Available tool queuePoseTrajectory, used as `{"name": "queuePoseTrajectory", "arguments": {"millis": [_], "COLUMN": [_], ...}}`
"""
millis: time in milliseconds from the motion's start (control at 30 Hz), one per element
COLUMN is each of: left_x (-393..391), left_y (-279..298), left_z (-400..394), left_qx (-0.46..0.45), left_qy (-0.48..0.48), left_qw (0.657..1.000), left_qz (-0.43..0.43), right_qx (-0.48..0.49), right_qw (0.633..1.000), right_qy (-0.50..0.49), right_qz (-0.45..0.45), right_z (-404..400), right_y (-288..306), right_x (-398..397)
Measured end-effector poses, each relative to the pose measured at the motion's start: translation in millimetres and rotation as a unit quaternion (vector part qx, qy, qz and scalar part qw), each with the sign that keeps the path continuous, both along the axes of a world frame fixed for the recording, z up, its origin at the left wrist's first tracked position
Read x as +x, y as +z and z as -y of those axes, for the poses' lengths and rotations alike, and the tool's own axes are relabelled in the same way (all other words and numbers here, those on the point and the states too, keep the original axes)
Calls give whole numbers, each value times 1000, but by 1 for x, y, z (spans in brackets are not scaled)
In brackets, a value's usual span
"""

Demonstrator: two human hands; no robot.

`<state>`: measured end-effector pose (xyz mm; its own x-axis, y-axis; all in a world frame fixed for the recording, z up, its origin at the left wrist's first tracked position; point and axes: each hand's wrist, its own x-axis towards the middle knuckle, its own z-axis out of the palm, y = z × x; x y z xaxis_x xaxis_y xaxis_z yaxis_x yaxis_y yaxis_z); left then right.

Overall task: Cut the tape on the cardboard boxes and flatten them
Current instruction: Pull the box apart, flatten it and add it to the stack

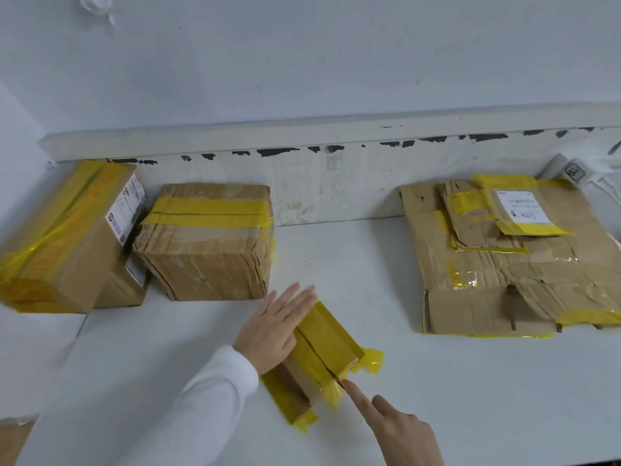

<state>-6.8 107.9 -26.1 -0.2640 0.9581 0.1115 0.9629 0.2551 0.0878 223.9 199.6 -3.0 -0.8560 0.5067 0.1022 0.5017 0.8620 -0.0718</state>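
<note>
A small cardboard box [322, 354] wrapped in yellow tape lies on the white table in front of me, with a dark slit running along its top seam. My left hand [279, 327] rests flat on its left side, fingers straight. My right hand [400, 428] points its index finger at the near end of the seam; the other fingers are curled and hold nothing I can see. Loose yellow tape ends stick out at the box's near and right corners.
Two taped boxes stand at the back left: a large one [70, 237] with a shipping label and a medium one [208, 240]. A pile of flattened cardboard [504, 264] lies at the back right. A white power strip [574, 171] sits by the wall.
</note>
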Motion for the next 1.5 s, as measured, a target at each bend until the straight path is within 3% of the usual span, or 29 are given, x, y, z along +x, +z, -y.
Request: {"name": "queuePoseTrajectory", "arguments": {"millis": [100, 133, 233, 333, 400, 433, 500, 567, 633, 767, 1033, 1500], "left_x": [-11, -10, 6, 25, 35, 39, 46, 47, 47, 47, 47, 46], "left_y": [-2, -3, -7, -7, -5, -5, -7, -8, -9, -12, -15, -17], "left_z": [-5, -5, -1, 4, 5, 4, 4, 2, 2, 3, 0, -2], "left_qx": [-81, -70, -25, 4, -17, -18, -19, -12, -7, -9, -35, -61], "left_qy": [-24, -15, 21, 173, 262, 277, 278, 298, 315, 315, 342, 349], "left_qw": [993, 994, 999, 984, 963, 958, 960, 954, 946, 948, 937, 935], "left_qz": [82, 84, 17, -50, -68, -74, -30, 43, 71, 51, 67, 21], "right_qx": [-54, -52, -59, -163, -273, -353, -409, -401, -384, -344, -321, -254], "right_qw": [998, 998, 998, 986, 959, 929, 899, 903, 918, 937, 945, 962], "right_qy": [2, 1, -4, -33, -79, -111, -133, -110, -79, -58, -41, -24], "right_qz": [-9, -29, -19, 22, -2, -13, -84, -102, -63, 21, 47, 95], "right_z": [0, -4, -9, -34, -53, -59, -66, -67, -66, -65, -65, -47], "right_y": [-12, -15, -25, -27, -37, -35, -33, -26, -24, -21, -18, -17], "right_x": [2, 3, 10, 17, 20, 15, -2, -23, -43, -60, -63, -16]}}
